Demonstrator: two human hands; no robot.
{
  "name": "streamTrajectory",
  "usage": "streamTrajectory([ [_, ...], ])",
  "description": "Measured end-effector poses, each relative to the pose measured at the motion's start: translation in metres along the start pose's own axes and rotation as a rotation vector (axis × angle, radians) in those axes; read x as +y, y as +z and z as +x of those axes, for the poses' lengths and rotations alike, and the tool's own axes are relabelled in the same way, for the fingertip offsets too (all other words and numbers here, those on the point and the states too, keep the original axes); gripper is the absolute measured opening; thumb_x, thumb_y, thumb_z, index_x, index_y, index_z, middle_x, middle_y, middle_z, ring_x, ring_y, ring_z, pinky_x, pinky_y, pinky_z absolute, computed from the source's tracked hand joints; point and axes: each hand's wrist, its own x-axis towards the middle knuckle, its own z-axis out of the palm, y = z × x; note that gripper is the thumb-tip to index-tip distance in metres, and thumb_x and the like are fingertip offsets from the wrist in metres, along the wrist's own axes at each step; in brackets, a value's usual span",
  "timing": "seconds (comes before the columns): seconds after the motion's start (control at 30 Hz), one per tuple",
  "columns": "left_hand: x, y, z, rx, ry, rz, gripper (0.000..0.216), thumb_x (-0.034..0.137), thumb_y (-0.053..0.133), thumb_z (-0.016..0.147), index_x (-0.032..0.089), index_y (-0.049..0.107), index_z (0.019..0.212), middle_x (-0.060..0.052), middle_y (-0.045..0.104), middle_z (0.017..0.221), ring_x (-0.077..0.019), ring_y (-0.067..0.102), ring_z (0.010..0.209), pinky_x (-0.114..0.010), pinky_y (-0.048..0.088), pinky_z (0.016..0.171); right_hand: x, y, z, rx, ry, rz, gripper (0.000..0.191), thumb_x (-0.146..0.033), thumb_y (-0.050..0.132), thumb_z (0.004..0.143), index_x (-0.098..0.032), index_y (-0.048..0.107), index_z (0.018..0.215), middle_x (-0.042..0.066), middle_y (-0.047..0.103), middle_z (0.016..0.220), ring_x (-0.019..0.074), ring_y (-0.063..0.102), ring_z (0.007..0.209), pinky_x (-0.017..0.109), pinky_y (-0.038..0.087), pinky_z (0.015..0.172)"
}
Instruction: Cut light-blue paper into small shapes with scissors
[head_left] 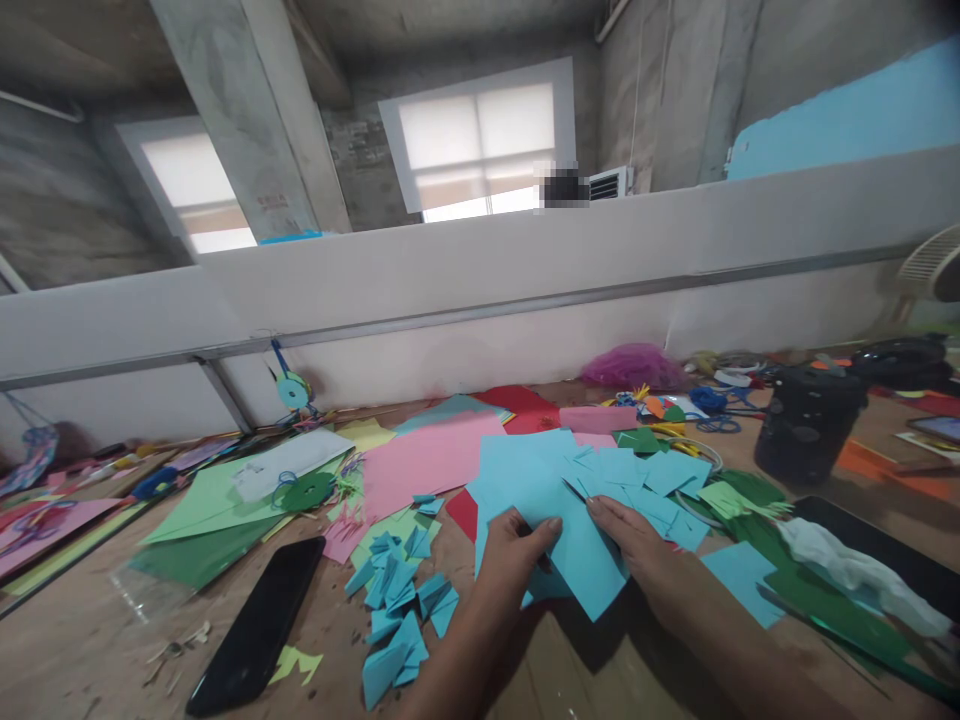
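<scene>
A light blue sheet of paper (589,570) is held low over the table between my two hands. My left hand (517,545) pinches its left side, thumb on top. Opposite, my right hand (626,535) grips the upper right edge with thumb and fingers. Behind it lies a larger blue sheet (517,465), partly covered by my hands. Small blue paper squares (660,490) are scattered to the right, and one blue square (744,578) lies beside my right forearm. Left of my left hand is a loose pile of folded blue paper pieces (394,575).
A black phone (259,625) lies at the left. Pink paper (420,455) and green paper (210,505) spread across the back. A dark cup-like container (808,425) stands at the right, near crumpled white tissue (862,570). A white partition (450,260) runs behind the table.
</scene>
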Motion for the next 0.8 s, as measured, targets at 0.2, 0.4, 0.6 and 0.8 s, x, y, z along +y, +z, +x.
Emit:
streamTrajectory([
  [0.2,-0.011,-0.005,0.008,0.012,-0.027,0.059,0.050,0.058,0.081,0.050,0.014,0.062,0.061,0.001,0.053,0.049,-0.0098,0.044,0.042,-0.023,0.031,0.043,0.019,0.004,0.012,0.036,-0.029,0.060,0.036,-0.054,0.055,0.072,-0.023,0.070,0.081,0.006,0.074,0.102,0.0299,0.063,0.103,0.035,0.053,0.087],
  [0.4,-0.006,-0.002,0.002,-0.015,-0.016,0.028,0.046,0.055,0.081,0.052,0.014,0.061,0.059,0.002,0.051,0.050,-0.0085,0.043,0.043,-0.023,0.031,0.043,0.018,0.002,0.011,0.004,-0.048,0.053,0.041,-0.058,0.056,0.072,-0.021,0.070,0.082,0.008,0.074,0.103,0.0295,0.063,0.102,0.033,0.053,0.085],
  [0.6,0.001,0.001,-0.001,-0.019,-0.018,0.023,0.048,0.055,0.082,0.050,0.013,0.060,0.059,0.002,0.050,0.049,-0.0081,0.041,0.044,-0.022,0.029,0.043,0.009,-0.002,0.004,-0.005,-0.048,0.073,0.041,-0.061,0.061,0.069,-0.022,0.071,0.078,0.008,0.075,0.095,0.0291,0.065,0.093,0.032,0.054,0.076],
  [0.8,0.004,0.004,-0.002,-0.059,-0.022,0.030,0.052,0.059,0.081,0.046,0.013,0.060,0.058,0.002,0.050,0.048,-0.0083,0.041,0.043,-0.022,0.030,0.042,0.046,0.004,0.027,0.105,-0.045,0.227,0.048,-0.063,0.071,0.061,-0.021,0.071,0.084,0.008,0.072,0.105,0.0302,0.062,0.102,0.035,0.051,0.083],
])
